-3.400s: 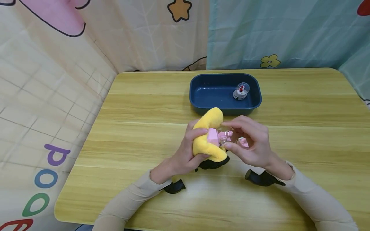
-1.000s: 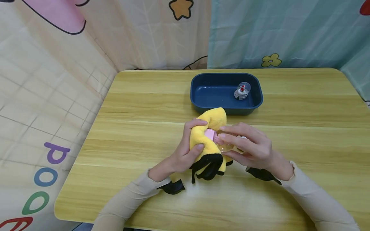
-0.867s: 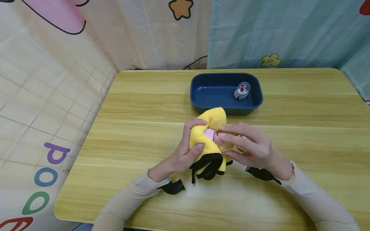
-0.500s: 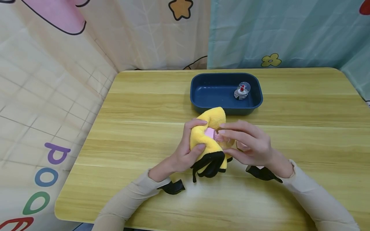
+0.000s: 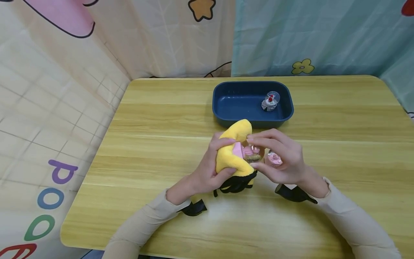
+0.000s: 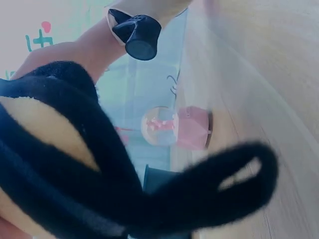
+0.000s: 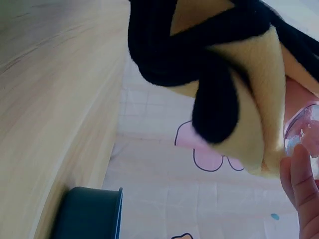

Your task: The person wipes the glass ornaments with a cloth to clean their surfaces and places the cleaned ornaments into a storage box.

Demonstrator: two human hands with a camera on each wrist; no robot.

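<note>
Head view: shows pale and blue-green curtains (image 5: 161,39) printed with a star and a yellow flower, hanging behind a broad wood-grain surface (image 5: 155,144); shows two beige sleeves (image 5: 139,230) coming in over the near edge; shows, towards the far edge, a dark blue tray (image 5: 234,107) with rounded corners; shows, just nearer than the tray, a yellow cloth (image 5: 228,160) with black trim, bunched up; fills much of both wrist views with that same cloth, partly blurred.

Grips the yellow cloth in the left hand (image 5: 207,171), fingers and thumb curled round it; pinches, with the right hand (image 5: 289,154), the clear dome of a pink globe (image 5: 238,150), grip closed between thumb and fingertips; wears a black piece (image 5: 194,208) at each wrist.

Tucks the base of the pink globe into the yellow cloth, dome tipped sideways towards the right hand; shows a second pink globe (image 5: 274,158) beyond the right hand, partly hidden; shows it more clearly in left wrist view, standing base down on the surface; shows, inside the tray near its right end, a white-based globe (image 5: 269,105) with a red top.
</note>
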